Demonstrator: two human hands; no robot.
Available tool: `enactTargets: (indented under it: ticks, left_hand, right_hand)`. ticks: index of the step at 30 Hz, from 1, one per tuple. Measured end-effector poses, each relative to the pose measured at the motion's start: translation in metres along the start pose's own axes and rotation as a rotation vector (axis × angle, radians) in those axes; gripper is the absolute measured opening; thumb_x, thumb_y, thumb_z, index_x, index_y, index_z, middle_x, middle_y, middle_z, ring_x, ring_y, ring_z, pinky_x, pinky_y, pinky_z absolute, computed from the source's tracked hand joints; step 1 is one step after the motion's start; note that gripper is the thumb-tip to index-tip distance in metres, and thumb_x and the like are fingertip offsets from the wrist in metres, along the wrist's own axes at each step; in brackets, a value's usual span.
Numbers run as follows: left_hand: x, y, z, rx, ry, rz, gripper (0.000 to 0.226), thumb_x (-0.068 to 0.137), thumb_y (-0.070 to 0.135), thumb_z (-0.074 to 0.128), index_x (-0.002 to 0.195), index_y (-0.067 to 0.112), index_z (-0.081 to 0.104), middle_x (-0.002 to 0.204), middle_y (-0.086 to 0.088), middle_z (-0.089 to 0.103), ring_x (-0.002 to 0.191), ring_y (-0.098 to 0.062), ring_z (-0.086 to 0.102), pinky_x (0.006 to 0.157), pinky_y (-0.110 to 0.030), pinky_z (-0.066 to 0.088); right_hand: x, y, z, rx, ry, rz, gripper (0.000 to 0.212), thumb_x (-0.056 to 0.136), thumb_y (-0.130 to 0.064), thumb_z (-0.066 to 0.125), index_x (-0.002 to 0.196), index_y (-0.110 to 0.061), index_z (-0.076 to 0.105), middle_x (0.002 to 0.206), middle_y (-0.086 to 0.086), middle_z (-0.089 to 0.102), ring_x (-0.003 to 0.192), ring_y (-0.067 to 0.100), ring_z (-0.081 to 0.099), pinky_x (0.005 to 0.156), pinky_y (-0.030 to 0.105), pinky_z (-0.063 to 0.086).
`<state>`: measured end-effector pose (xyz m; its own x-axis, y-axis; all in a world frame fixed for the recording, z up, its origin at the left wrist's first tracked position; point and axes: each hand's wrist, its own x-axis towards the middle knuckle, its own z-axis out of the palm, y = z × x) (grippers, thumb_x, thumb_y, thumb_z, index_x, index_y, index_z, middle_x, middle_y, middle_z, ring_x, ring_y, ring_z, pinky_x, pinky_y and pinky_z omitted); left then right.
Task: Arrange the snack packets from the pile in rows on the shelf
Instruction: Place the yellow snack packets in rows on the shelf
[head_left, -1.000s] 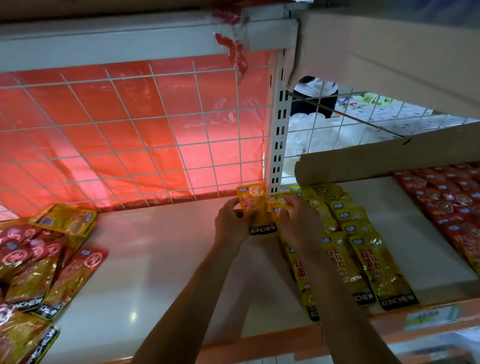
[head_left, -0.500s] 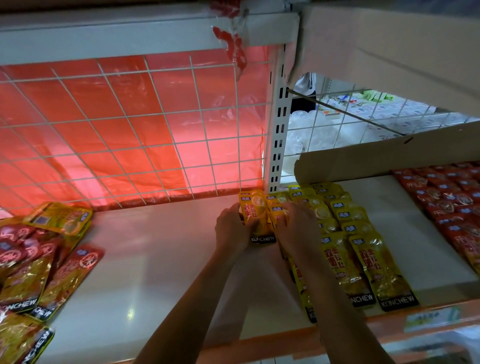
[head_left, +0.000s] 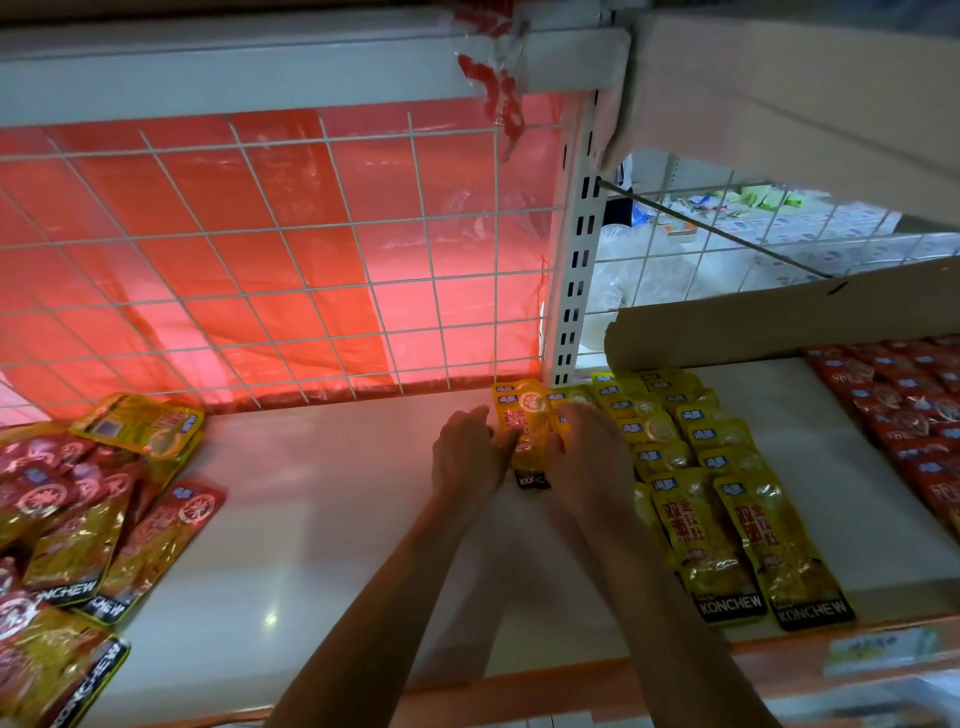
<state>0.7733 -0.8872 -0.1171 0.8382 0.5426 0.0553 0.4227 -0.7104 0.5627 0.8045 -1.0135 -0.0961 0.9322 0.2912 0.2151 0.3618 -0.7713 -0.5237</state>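
A yellow snack packet lies flat near the back of the white shelf, at the left end of the yellow rows. My left hand touches its left edge with fingers stretched forward. My right hand lies over its right side and the neighbouring packets, fingers mostly flat. The pile of red and yellow packets sits at the shelf's left end, away from both hands.
Rows of red packets fill the far right. A white wire grid with red plastic behind it backs the shelf. A slotted upright post and a cardboard flap stand behind the yellow rows. An orange rail edges the front.
The yellow packet has come down from a slightly raised hold to lie flat on the shelf. Both hands have flattened onto it.
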Motion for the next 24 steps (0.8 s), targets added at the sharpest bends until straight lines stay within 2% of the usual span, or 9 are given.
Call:
enactTargets:
  ticks: [3, 8, 15, 21, 24]
  left_hand:
    - [-0.002, -0.014, -0.014, 0.015, 0.066, 0.045, 0.049, 0.092, 0.045, 0.057, 0.132, 0.017, 0.054, 0.118, -0.006, 0.062, 0.105, -0.021, 0.06, 0.089, -0.03, 0.043]
    - [-0.005, -0.058, -0.051, 0.103, 0.186, 0.021, 0.047, 0.093, 0.043, 0.054, 0.135, 0.021, 0.052, 0.135, -0.001, 0.055, 0.123, -0.019, 0.049, 0.103, -0.027, 0.037]
    - [-0.022, -0.131, -0.106, 0.246, 0.268, -0.102, 0.048, 0.094, 0.04, 0.053, 0.138, 0.02, 0.048, 0.14, -0.004, 0.049, 0.127, -0.023, 0.042, 0.105, -0.033, 0.036]
    - [-0.029, -0.192, -0.155, 0.306, 0.268, -0.21, 0.047, 0.094, 0.034, 0.051, 0.137, 0.015, 0.046, 0.137, -0.01, 0.047, 0.126, -0.029, 0.041, 0.103, -0.037, 0.034]
    - [-0.026, -0.222, -0.174, 0.476, 0.221, -0.189, 0.047, 0.093, 0.046, 0.048, 0.134, 0.022, 0.047, 0.136, -0.004, 0.047, 0.124, -0.028, 0.04, 0.099, -0.036, 0.035]
  right_hand:
    - [-0.002, -0.018, 0.012, -0.007, -0.024, -0.035, 0.035, 0.09, -0.018, 0.053, 0.124, -0.011, 0.059, 0.125, 0.009, 0.06, 0.118, 0.025, 0.051, 0.099, 0.031, 0.034]
    - [-0.013, -0.065, 0.042, 0.051, -0.118, -0.13, 0.04, 0.092, -0.018, 0.053, 0.131, -0.015, 0.054, 0.135, 0.004, 0.055, 0.127, 0.022, 0.044, 0.107, 0.026, 0.025]
    - [-0.038, -0.145, 0.09, 0.126, -0.201, -0.27, 0.041, 0.091, -0.017, 0.055, 0.131, -0.017, 0.055, 0.137, 0.001, 0.054, 0.128, 0.019, 0.044, 0.108, 0.025, 0.028]
    - [-0.055, -0.206, 0.133, 0.127, -0.338, -0.314, 0.043, 0.089, -0.021, 0.054, 0.132, -0.015, 0.054, 0.132, 0.007, 0.056, 0.121, 0.027, 0.048, 0.102, 0.03, 0.033]
    - [-0.055, -0.234, 0.155, 0.096, -0.395, -0.31, 0.042, 0.091, -0.025, 0.052, 0.132, -0.012, 0.051, 0.126, 0.011, 0.058, 0.117, 0.03, 0.051, 0.097, 0.032, 0.035]
